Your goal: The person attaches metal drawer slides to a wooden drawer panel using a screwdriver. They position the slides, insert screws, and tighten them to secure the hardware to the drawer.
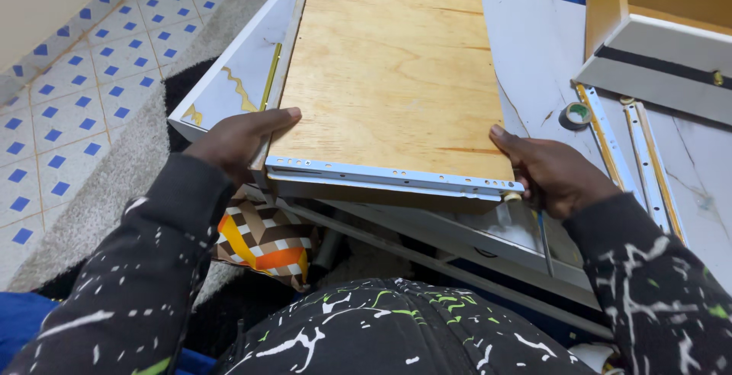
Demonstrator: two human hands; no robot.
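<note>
So it's a drawer (389, 78) flipped upside down, pale plywood bottom facing up, white side panels, and a white metal runner (393, 174) with small holes along the near edge. It sits slightly skewed on the white marbled tabletop (534, 47), near end overhanging.

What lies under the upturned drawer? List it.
Under the plywood-bottomed drawer shows a white marble-patterned panel, jutting out left and right. A white metal runner edges the near side. The drawer's inside is hidden.
</note>
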